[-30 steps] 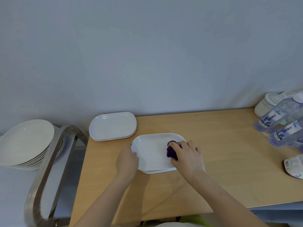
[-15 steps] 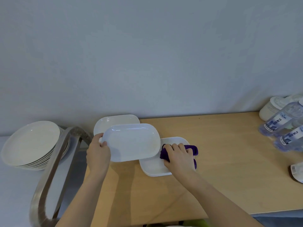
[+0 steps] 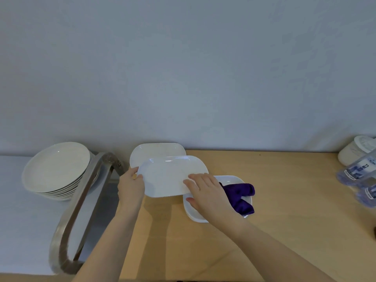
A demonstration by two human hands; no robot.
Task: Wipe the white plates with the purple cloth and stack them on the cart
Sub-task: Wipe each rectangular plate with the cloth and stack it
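Now, held plate (image 3: 166,176): glossy white, rounded oblong, lifted above the wooden table (image 3: 284,200).
Left hand (image 3: 131,185): fingers curled round its left edge.
Right hand (image 3: 207,192): fingers on top, thumb below, pinching the right end.
Cloth (image 3: 239,195): crumpled purple, lying loose on another plate (image 3: 192,212).
Cart (image 3: 20,220): round plates (image 3: 57,165) stacked, steel handle (image 3: 81,202).

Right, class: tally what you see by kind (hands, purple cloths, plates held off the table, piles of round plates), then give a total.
Hands: 2 (left hand, right hand)
Purple cloth: 1
Held rectangular plate: 1
Pile of round plates: 1
Total: 5
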